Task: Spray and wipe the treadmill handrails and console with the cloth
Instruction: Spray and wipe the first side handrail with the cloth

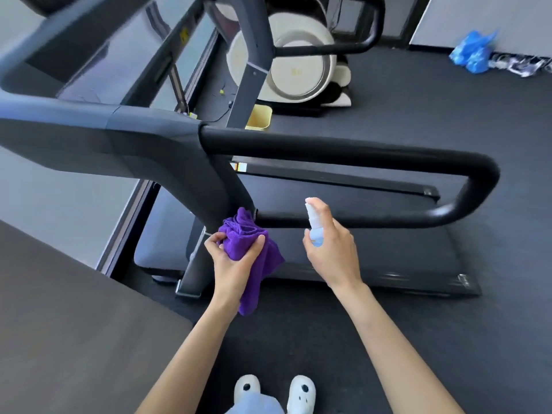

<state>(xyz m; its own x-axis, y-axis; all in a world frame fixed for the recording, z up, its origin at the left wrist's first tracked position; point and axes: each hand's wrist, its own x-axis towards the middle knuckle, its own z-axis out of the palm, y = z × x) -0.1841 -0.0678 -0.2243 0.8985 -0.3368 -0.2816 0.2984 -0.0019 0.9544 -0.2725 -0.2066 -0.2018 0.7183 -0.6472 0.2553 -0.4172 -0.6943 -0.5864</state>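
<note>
left hand [231,259] gripping bunched purple cloth [249,249] against upright just below handrail [343,150], right hand [331,249] wrapped round spray bottle [314,227], finger on nozzle, beside cloth

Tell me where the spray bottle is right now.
In the head view, the spray bottle is upright in the right hand, just right of the purple cloth, in front of the treadmill's lower handrail bar.
</note>
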